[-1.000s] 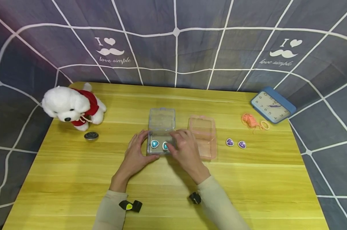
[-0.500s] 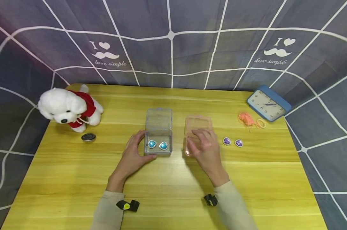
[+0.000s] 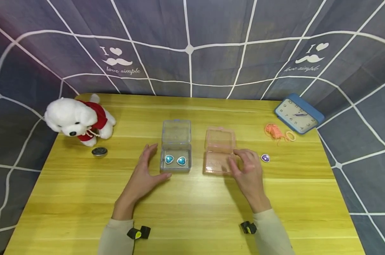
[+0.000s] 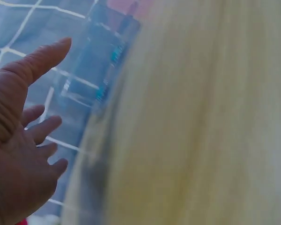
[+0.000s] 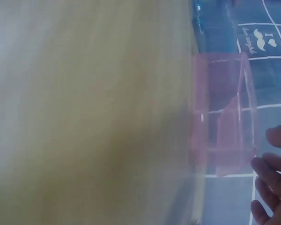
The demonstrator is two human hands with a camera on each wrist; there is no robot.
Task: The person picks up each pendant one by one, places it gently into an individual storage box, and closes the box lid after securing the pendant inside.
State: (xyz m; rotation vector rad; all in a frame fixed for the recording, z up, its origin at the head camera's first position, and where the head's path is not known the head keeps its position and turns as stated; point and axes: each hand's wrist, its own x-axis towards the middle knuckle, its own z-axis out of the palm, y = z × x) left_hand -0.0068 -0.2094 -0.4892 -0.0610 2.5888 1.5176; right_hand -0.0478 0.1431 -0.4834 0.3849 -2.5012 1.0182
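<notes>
A small clear box [image 3: 176, 169] with its lid raised stands mid-table, holding two blue heart-shaped gems [image 3: 169, 159] with pale edging. My left hand [image 3: 141, 180] is spread at the box's left, thumb and fingers apart; in the left wrist view a gap separates that hand [image 4: 25, 154] from the box. To the right lies a pink box [image 3: 215, 163], also with its lid up. Over its right edge hovers my right hand [image 3: 250, 171], thumb and forefinger apart in the right wrist view. One purple gem [image 3: 265, 158] shows beyond it; the other purple gem is not visible.
A white plush dog [image 3: 72, 115] in red and a dark round tin [image 3: 99, 152] are at the left. Back right are orange yarn [image 3: 273, 131], a yellowish ring [image 3: 290, 136] and a blue clock [image 3: 299, 114]. A grey gridded cloth [image 3: 215, 63] hangs behind.
My right hand has moved right, from the clear box across the pink box toward the purple gems, one of which it now covers. My left hand has drawn slightly back from the clear box.
</notes>
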